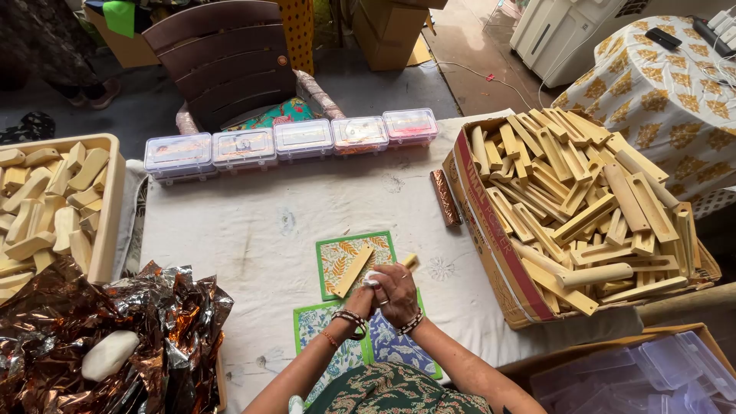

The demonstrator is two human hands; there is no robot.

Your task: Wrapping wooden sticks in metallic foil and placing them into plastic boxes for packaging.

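Hands meet at the near middle of the white cloth-covered table (253,230) in the head view. The right hand (397,291) lies over the left hand (360,300), both curled round a small pale wooden piece (410,261) whose end pokes out just beyond the right fingers; a bit of white material (371,279) shows between the hands. How tightly each hand grips cannot be told.

Just beyond the left hand, nearly touching its fingers, a flat pale wooden strip (353,270) lies slantwise on a green-bordered printed card with orange leaves (337,257). Under the wrists lie more green-bordered cards with blue print (399,349).

Well off to the right of the right hand stands an open cardboard box heaped with long pale wooden channel pieces (590,207), and between it and the hands lies a brown patterned roll (445,197). Far beyond the hands runs a row of clear lidded plastic boxes (291,142). Away to the left of the left hand sit crumpled copper-coloured foil (153,322) and a tray of pale wooden blocks (111,192).
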